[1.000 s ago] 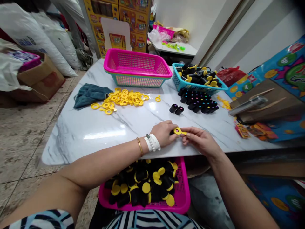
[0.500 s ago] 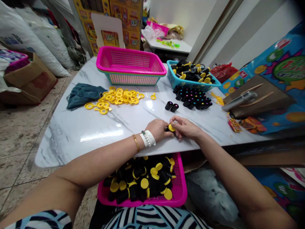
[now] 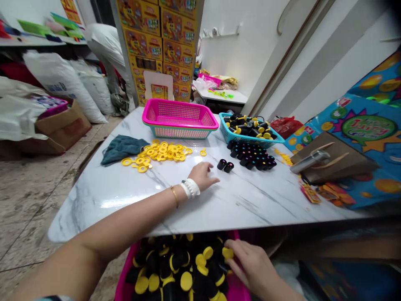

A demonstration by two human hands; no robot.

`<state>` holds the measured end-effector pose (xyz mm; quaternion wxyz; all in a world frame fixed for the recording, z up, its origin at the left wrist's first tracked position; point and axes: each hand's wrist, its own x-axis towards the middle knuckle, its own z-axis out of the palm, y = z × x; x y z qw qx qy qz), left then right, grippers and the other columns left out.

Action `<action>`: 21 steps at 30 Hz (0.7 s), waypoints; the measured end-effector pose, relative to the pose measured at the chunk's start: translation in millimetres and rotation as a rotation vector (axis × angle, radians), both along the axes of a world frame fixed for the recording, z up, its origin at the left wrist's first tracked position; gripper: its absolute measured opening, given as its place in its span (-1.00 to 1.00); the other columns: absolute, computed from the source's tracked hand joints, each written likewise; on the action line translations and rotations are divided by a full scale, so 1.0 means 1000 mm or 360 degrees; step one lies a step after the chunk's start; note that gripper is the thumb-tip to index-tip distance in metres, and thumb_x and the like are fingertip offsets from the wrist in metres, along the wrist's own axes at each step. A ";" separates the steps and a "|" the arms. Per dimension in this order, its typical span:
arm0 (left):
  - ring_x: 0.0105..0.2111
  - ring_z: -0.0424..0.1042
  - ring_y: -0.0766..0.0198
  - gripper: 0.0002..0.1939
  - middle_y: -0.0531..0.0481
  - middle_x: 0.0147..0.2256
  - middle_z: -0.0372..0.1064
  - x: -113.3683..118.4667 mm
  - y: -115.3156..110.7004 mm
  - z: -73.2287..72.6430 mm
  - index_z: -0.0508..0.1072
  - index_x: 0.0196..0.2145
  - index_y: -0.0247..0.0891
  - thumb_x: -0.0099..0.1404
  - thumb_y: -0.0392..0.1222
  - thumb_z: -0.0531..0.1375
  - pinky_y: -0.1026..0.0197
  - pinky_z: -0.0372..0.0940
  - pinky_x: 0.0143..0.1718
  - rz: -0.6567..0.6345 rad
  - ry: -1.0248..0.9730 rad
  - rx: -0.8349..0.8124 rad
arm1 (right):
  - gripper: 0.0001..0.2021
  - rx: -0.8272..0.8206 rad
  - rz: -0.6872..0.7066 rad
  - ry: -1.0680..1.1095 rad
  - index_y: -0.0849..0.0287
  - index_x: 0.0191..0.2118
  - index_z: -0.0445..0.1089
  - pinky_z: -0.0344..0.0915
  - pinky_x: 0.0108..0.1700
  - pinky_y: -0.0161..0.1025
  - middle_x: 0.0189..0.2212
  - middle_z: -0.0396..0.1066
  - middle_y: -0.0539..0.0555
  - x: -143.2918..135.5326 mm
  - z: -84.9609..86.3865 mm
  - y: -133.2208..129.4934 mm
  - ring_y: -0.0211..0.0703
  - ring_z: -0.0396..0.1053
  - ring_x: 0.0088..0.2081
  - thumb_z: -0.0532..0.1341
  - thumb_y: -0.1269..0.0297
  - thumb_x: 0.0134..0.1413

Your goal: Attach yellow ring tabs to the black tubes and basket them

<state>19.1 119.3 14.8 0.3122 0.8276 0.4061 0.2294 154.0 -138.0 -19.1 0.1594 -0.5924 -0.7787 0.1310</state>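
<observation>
My left hand (image 3: pixel 203 176) is over the marble table with fingers apart and nothing in it, just left of two upright black tubes (image 3: pixel 225 165). Down at the right rim of the pink basket (image 3: pixel 240 288) my right hand (image 3: pixel 247 263) grips a black tube with a yellow cap (image 3: pixel 227 252). Many black tubes with yellow caps (image 3: pixel 186 281) fill that basket below the table edge. Loose yellow ring caps (image 3: pixel 167 151) lie in a pile beside a dark green cloth (image 3: pixel 123 149). One single yellow cap (image 3: pixel 203 153) sits apart, beyond my left hand.
Behind stand an empty pink basket (image 3: pixel 180 115) and a blue basket (image 3: pixel 250 140) of capped tubes. Rows of black tubes (image 3: pixel 252 155) stand before it. A brown paper bag (image 3: pixel 335 161) is at the right. A bent-over person (image 3: pixel 108 46) is at the back left.
My hands have separated: the right carried the capped tube down to the pink basket, while the left let go and moved up over the table. The view has tilted upward.
</observation>
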 end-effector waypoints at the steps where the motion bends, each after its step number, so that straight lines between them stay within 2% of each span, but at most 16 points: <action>1: -0.18 0.43 0.16 -0.40 -0.18 -0.12 0.40 0.007 0.008 0.000 0.39 -0.02 -0.40 0.04 -0.02 0.36 0.12 0.30 -0.05 0.0063 -0.0029 0.0027 | -0.61 0.0044 0.0049 -0.0047 0.08 0.02 0.29 0.39 -0.33 -0.21 -0.30 0.51 0.11 0.000 -0.003 0.001 -0.05 0.49 -0.35 0.18 0.39 0.01; 3: -0.05 0.38 0.11 -0.26 -0.25 -0.02 0.34 0.024 0.023 -0.001 0.31 0.08 -0.42 0.00 -0.03 0.38 0.10 0.26 0.05 0.0078 -0.0068 0.0081 | -0.50 0.0091 0.0156 -0.0004 0.06 0.14 0.23 0.41 -0.34 -0.23 -0.29 0.53 0.10 0.000 0.004 0.011 -0.07 0.51 -0.36 0.21 0.37 0.03; 4: 0.00 0.36 0.09 -0.23 -0.26 0.00 0.32 0.032 0.029 -0.001 0.29 0.10 -0.41 -0.01 -0.03 0.39 0.09 0.24 0.07 0.0055 -0.0063 0.0098 | -0.51 0.0141 0.0207 0.0055 0.06 0.14 0.23 0.40 -0.37 -0.25 -0.33 0.53 0.08 0.001 0.015 0.019 -0.10 0.50 -0.40 0.22 0.36 0.05; 6: 0.00 0.37 0.08 -0.32 -0.22 -0.01 0.36 0.046 0.037 0.000 0.35 0.06 -0.35 0.01 -0.05 0.38 0.08 0.25 0.07 -0.0008 -0.0024 0.0110 | -0.63 0.0312 0.0252 0.0191 0.04 0.05 0.32 0.37 -0.44 -0.27 -0.45 0.50 0.04 0.003 0.045 0.043 -0.15 0.45 -0.50 0.21 0.36 0.10; 8: -0.09 0.42 0.12 -0.53 -0.14 -0.10 0.44 0.050 0.039 0.000 0.46 -0.08 -0.28 0.04 -0.09 0.35 0.11 0.29 0.00 -0.0055 0.0006 0.0111 | -0.80 0.0519 0.0139 0.0278 0.02 -0.11 0.42 0.34 -0.46 -0.25 -0.51 0.48 0.02 0.003 0.078 0.075 -0.17 0.39 -0.55 0.20 0.36 0.13; 9: -0.13 0.44 0.13 -0.64 -0.10 -0.16 0.47 0.046 0.037 0.000 0.50 -0.17 -0.26 0.06 -0.11 0.33 0.13 0.31 -0.04 -0.0070 0.0013 0.0115 | -0.87 0.0630 -0.0007 0.0309 0.01 -0.21 0.44 0.34 -0.44 -0.23 -0.49 0.48 0.03 0.002 0.091 0.095 -0.17 0.37 -0.55 0.19 0.35 0.14; 11: -0.19 0.46 0.15 -0.75 -0.07 -0.25 0.50 0.028 0.031 -0.001 0.51 -0.27 -0.27 0.07 -0.13 0.30 0.16 0.33 -0.11 -0.0081 0.0024 0.0127 | -0.87 0.0853 -0.0234 0.0371 0.05 -0.23 0.45 0.36 -0.36 -0.19 -0.37 0.51 0.08 -0.003 0.108 0.139 -0.12 0.41 -0.44 0.15 0.33 0.17; 13: -0.25 0.47 0.18 -0.78 -0.05 -0.29 0.51 -0.001 0.024 -0.003 0.50 -0.29 -0.28 0.07 -0.17 0.27 0.18 0.34 -0.17 -0.0061 0.0040 0.0141 | -0.77 0.0819 -0.0274 0.0289 0.10 -0.13 0.45 0.39 -0.21 -0.14 -0.21 0.49 0.14 -0.012 0.109 0.185 -0.03 0.44 -0.22 0.06 0.37 0.20; 16: -0.38 0.47 0.25 -0.78 0.00 -0.35 0.50 -0.047 0.015 -0.005 0.46 -0.27 -0.27 0.07 -0.19 0.24 0.22 0.33 -0.25 0.0046 0.0029 0.0163 | -0.59 0.0424 -0.0236 -0.0202 0.28 0.10 0.31 0.25 0.10 -0.09 0.10 0.32 0.26 -0.028 0.090 0.245 0.00 0.29 0.09 -0.02 0.49 0.16; 19: -0.44 0.44 0.29 -0.77 0.04 -0.38 0.47 -0.073 0.010 -0.005 0.43 -0.26 -0.26 0.08 -0.18 0.24 0.25 0.32 -0.30 0.0165 -0.0013 0.0192 | -0.64 0.0176 -0.0222 -0.0384 0.37 0.04 0.33 0.23 0.10 -0.11 0.05 0.33 0.36 -0.042 0.066 0.278 0.05 0.29 0.09 0.02 0.49 0.15; 21: -0.44 0.42 0.29 -0.78 0.02 -0.37 0.47 -0.077 0.010 -0.005 0.42 -0.27 -0.26 0.09 -0.19 0.24 0.25 0.31 -0.31 0.0162 -0.0022 0.0226 | -0.71 0.0100 -0.0214 -0.0455 0.39 -0.04 0.37 0.26 0.05 -0.09 -0.03 0.37 0.41 -0.048 0.055 0.277 0.11 0.31 0.04 0.06 0.48 0.14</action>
